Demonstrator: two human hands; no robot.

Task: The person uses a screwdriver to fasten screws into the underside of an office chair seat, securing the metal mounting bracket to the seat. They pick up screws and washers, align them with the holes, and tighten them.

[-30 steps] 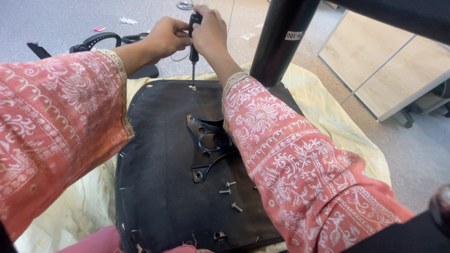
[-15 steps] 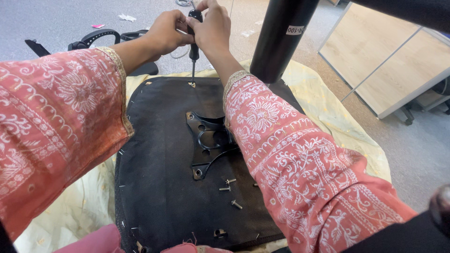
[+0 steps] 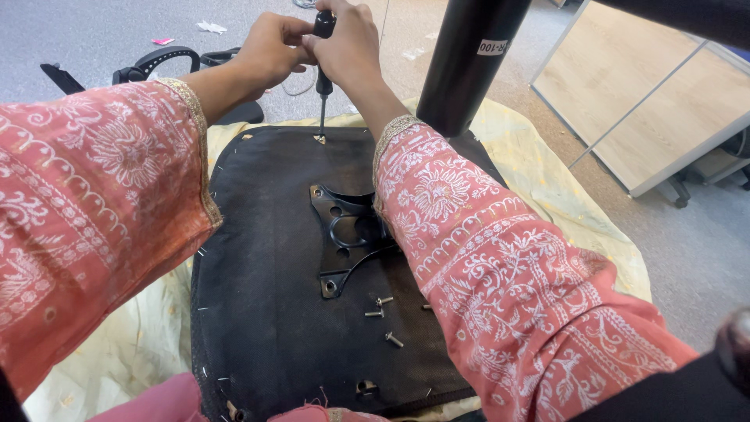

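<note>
- The left hand was curled shut beside the screwdriver, fingertips touching its black handle near the top; the palm side was hidden.
- The right hand was wrapped tightly around the same handle, thumb side up.
- The screwdriver stood nearly upright, its tip resting at a fastener point on the far edge of the upturned chair seat, which lay on the floor over a pale yellow cloth.
- Recommended practice for this step: the shaft should have been held square to the seat, pressed down firmly by one hand while the other turned, so that the tip would not slip out and tear the black underside fabric.
- A black metal mounting plate sat at the seat's centre, partly covered by the right sleeve.
- Several loose screws lay on the seat just below the plate, close to the right forearm; an arm movement could have scattered them.
- A black chair column rose just to the right of the hands, leaving little room for the right elbow.
- Black chair parts lay on the grey carpet at the far left, well apart from the work.
- A pale wooden cabinet stood at the far right, clear of the hands.
</note>
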